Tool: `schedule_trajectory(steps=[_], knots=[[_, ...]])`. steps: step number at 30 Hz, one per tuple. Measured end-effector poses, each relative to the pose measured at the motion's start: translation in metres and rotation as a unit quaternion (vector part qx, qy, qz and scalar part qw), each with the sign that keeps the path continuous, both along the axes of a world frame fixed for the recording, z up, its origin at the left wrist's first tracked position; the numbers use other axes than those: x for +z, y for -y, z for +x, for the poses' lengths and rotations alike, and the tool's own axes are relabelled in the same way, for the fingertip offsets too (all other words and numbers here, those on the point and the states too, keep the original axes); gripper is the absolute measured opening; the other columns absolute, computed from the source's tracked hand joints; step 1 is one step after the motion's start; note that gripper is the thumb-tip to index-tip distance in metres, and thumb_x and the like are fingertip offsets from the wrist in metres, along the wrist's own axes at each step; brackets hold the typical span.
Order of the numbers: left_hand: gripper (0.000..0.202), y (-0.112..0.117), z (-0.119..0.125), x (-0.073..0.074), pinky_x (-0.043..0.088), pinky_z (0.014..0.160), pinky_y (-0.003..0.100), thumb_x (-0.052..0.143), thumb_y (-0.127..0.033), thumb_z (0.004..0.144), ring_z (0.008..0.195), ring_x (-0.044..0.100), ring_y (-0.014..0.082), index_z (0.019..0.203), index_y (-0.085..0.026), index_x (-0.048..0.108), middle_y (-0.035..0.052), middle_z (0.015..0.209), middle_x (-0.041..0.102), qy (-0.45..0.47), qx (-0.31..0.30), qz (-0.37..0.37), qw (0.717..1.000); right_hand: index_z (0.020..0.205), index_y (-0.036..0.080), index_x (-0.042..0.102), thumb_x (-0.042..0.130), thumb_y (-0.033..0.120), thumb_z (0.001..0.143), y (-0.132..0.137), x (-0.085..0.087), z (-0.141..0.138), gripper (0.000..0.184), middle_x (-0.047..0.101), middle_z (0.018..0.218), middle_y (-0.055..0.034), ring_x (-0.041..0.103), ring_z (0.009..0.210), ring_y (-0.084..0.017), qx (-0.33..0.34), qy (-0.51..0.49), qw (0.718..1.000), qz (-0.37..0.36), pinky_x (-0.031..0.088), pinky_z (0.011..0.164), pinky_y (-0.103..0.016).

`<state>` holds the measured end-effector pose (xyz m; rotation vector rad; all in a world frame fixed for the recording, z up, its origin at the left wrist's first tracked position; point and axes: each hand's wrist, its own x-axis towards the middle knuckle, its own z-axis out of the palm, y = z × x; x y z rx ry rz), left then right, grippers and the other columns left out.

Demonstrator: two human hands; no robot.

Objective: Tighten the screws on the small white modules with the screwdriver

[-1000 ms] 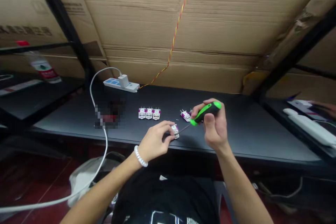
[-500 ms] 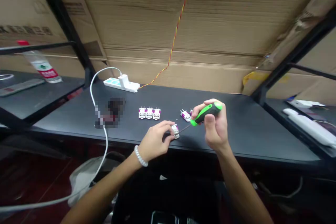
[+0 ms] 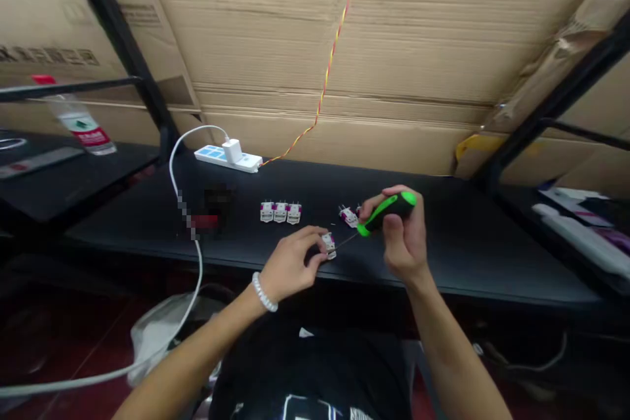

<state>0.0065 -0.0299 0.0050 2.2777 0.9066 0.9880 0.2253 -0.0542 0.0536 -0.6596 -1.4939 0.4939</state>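
Note:
My left hand (image 3: 291,264) pinches a small white and purple plug part (image 3: 329,245) against the black table (image 3: 492,256) near its front edge. In my right hand (image 3: 402,236) is a green and black screwdriver (image 3: 386,211), fingers wrapped round its handle. Its thin shaft slants down to the left and its tip meets the held part. A row of three similar plug parts (image 3: 280,212) stands left of centre. One more plug part (image 3: 348,216) lies just behind the screwdriver tip.
A white power strip (image 3: 227,157) with a charger and a white cable (image 3: 183,256) lies at the back left. A red and yellow wire (image 3: 329,65) hangs down the cardboard wall. A water bottle (image 3: 79,119) lies on the left shelf. White items sit on the right shelf.
Both hands keep nearly the same place on the part and the screwdriver. The view has shifted slightly.

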Motion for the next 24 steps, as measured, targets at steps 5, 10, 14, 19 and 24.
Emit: schedule_trajectory(steps=[5,10,14,19,24], knots=[[0.012,-0.001,0.0,-0.001,0.059,0.111,0.044,0.07,-0.01,0.092,0.123,0.076,0.0287,0.089,-0.021,0.071,0.011,0.132,0.078,0.005,-0.004,0.005,1.0,0.128,0.028,0.052,0.06,0.046,0.109,-0.004,0.002,0.001,0.028,0.072,0.089,-0.0008,0.07,0.077,-0.016,-0.019,0.014,1.0,0.02,0.057,0.061,-0.027],[0.013,-0.001,0.001,-0.003,0.06,0.109,0.043,0.071,-0.009,0.092,0.12,0.077,0.0281,0.088,-0.021,0.072,0.0101,0.132,0.078,0.003,0.0,0.008,1.0,0.135,0.031,0.054,0.066,0.039,0.107,-0.006,0.003,-0.003,0.032,0.072,0.088,0.0005,0.071,0.074,-0.016,-0.026,0.021,0.998,0.057,0.058,0.058,-0.026],[0.014,-0.001,0.001,-0.004,0.059,0.11,0.042,0.073,-0.008,0.091,0.12,0.077,0.0277,0.089,-0.021,0.072,0.0096,0.131,0.079,0.013,0.001,0.001,1.0,0.146,0.038,0.051,0.071,0.029,0.104,-0.006,0.005,-0.01,0.048,0.072,0.091,0.0009,0.072,0.071,-0.017,-0.032,0.025,0.996,0.075,0.061,0.057,-0.03],[0.014,-0.002,0.0,-0.003,0.059,0.109,0.042,0.073,-0.008,0.091,0.118,0.077,0.0272,0.089,-0.021,0.073,0.009,0.13,0.079,0.013,-0.002,-0.002,1.0,0.143,0.037,0.06,0.078,0.026,0.098,-0.01,0.007,-0.017,0.05,0.073,0.099,-0.0004,0.076,0.082,-0.017,-0.032,0.064,0.994,0.077,0.067,0.07,-0.033],[0.012,-0.003,0.001,-0.001,0.059,0.108,0.04,0.076,-0.01,0.091,0.117,0.077,0.0262,0.09,-0.022,0.074,0.0081,0.127,0.08,0.02,-0.005,-0.005,1.0,0.144,0.036,0.061,0.078,0.026,0.098,-0.019,0.009,-0.02,0.05,0.075,0.104,-0.0019,0.077,0.083,-0.018,-0.018,0.077,0.993,0.082,0.067,0.071,-0.033]])
